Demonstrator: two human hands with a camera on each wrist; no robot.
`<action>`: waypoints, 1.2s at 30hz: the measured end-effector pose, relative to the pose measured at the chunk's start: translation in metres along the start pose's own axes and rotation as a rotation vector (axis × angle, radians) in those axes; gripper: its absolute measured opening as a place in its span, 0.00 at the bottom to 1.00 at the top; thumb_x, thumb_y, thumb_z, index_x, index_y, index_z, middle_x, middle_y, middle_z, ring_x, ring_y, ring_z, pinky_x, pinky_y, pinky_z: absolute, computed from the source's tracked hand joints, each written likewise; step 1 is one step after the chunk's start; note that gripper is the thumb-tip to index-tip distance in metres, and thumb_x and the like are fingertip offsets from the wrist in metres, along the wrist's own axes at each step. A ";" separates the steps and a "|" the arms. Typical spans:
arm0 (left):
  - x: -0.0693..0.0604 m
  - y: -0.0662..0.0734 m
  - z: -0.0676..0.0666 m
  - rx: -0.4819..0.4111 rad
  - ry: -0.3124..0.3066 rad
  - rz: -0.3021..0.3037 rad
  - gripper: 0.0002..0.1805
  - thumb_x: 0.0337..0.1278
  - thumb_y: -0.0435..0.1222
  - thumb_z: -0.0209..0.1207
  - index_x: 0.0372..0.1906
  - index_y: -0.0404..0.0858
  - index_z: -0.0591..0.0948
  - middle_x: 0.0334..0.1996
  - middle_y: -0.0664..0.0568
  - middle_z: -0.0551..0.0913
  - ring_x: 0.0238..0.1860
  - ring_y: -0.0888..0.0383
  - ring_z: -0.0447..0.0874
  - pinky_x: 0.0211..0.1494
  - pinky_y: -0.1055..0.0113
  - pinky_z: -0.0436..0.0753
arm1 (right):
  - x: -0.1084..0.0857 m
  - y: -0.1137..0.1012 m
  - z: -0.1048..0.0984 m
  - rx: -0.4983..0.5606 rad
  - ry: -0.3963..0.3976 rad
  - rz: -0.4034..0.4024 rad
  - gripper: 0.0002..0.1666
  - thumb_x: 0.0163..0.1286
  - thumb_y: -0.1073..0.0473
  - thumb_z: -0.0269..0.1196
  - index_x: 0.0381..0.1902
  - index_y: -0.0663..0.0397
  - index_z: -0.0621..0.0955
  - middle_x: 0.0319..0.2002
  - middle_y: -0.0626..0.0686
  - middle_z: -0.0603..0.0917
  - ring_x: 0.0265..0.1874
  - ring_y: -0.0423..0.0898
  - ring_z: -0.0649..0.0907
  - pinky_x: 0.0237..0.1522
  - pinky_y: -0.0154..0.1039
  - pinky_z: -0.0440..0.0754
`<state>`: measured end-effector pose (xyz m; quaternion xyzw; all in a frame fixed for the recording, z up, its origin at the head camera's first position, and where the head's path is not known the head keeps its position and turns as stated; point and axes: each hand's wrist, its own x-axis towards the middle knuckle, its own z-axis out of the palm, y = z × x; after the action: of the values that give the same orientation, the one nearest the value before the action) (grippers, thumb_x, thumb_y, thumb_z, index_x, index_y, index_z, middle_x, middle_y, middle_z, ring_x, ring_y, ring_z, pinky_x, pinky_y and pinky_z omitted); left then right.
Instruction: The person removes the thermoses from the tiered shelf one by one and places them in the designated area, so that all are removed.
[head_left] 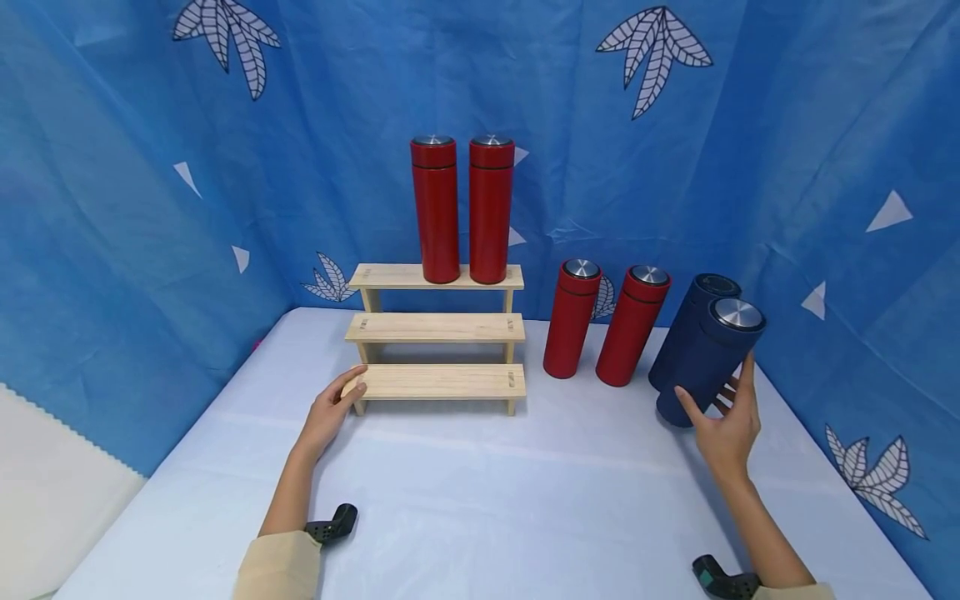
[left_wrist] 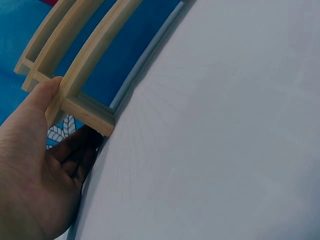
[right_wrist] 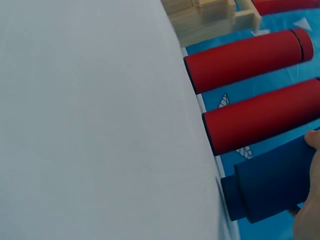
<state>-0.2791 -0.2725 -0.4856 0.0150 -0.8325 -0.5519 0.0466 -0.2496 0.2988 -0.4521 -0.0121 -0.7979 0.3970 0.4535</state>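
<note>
Right hand point(head_left: 726, 435): curled round the front navy bottle point(head_left: 703, 367), thumb on the near left side, fingers on the far right. That bottle lies at 11 o'clock from the hand, silver-topped, leaning toward 1 o'clock; its base looks slightly off the tabletop point(head_left: 525, 500). Just behind, partly hidden, the rear navy bottle point(head_left: 683, 335) (its lid reads darker).

Farther out, between 10 and 11 o'clock, a near red bottle point(head_left: 633, 329); at 10, a far red bottle point(head_left: 572, 321). Both upright on the tabletop, gap between them.

Left hand point(head_left: 328, 412), nearly at 9 o'clock from the right: grips the left end of the lowest step of the wooden stand point(head_left: 442, 382), thumb on the board, other fingers beyond its edge. The stand, three-tiered, reaches from the left hand's 1 to 3 o'clock. On its top step, at 1 o'clock, two upper red bottles point(head_left: 491, 217) upright side by side, apart. Behind everything, blue cloth point(head_left: 555, 100) with leaf prints.
</note>
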 end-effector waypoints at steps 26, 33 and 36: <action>-0.002 0.001 -0.001 0.019 0.011 0.029 0.32 0.59 0.58 0.52 0.66 0.51 0.66 0.69 0.52 0.59 0.70 0.48 0.48 0.68 0.46 0.52 | -0.005 0.018 0.004 -0.059 -0.029 0.070 0.61 0.49 0.62 0.73 0.73 0.35 0.49 0.54 0.65 0.70 0.47 0.60 0.75 0.39 0.16 0.65; 0.000 0.000 0.000 0.017 0.001 0.041 0.33 0.58 0.59 0.52 0.66 0.51 0.66 0.69 0.53 0.58 0.70 0.49 0.47 0.68 0.46 0.51 | -0.006 0.019 0.003 -0.060 -0.026 0.072 0.61 0.50 0.61 0.72 0.73 0.34 0.49 0.55 0.65 0.69 0.47 0.60 0.75 0.39 0.18 0.65; 0.000 -0.001 0.001 0.021 -0.002 0.036 0.33 0.58 0.59 0.52 0.66 0.51 0.66 0.69 0.53 0.58 0.70 0.49 0.47 0.68 0.46 0.51 | -0.008 0.019 0.001 -0.047 -0.016 0.071 0.58 0.51 0.61 0.71 0.73 0.35 0.50 0.56 0.64 0.69 0.48 0.60 0.74 0.47 0.24 0.69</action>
<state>-0.2794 -0.2718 -0.4865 -0.0002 -0.8384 -0.5423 0.0554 -0.2528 0.3081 -0.4703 -0.0482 -0.8096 0.3941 0.4324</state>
